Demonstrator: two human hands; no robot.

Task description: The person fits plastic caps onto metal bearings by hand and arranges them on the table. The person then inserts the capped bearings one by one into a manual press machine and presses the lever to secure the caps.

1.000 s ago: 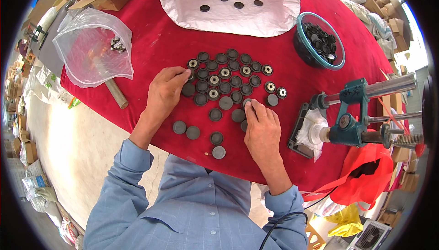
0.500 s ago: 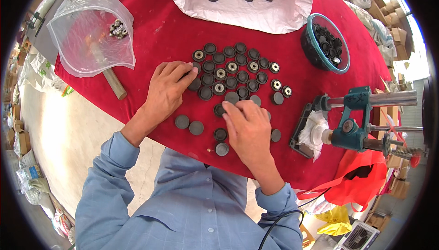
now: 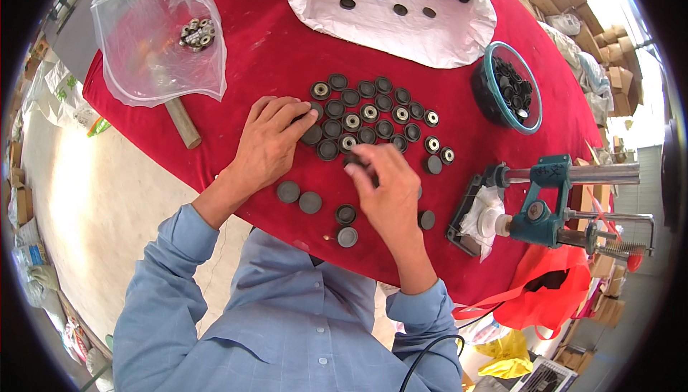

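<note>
Many round black caps are grouped on the red cloth, some hollow side up and several with a metal bearing (image 3: 369,112) inside. My left hand (image 3: 269,140) is at the group's left edge, thumb and fingers closed at a black cap (image 3: 316,109) they partly cover. Just below them lies another black cap (image 3: 312,135), flat face up. My right hand (image 3: 390,188), slightly blurred, pinches a dark round cap (image 3: 356,161) just below the group. Nearer me lie two flat-side-up caps (image 3: 310,202), a hollow-side-up cap (image 3: 345,214) and one more cap (image 3: 347,237).
A clear plastic bag (image 3: 154,48) holding bearings sits far left, with a wooden stick (image 3: 183,123) under it. A white sack (image 3: 430,37) of black caps lies at the back. A tub (image 3: 536,105) of black parts and a green hand press (image 3: 541,209) stand right, above a red bag (image 3: 537,299).
My right hand has lifted the cap and shifted slightly up toward the group. My left hand stays at the group's edge. The whole view has shifted a little.
</note>
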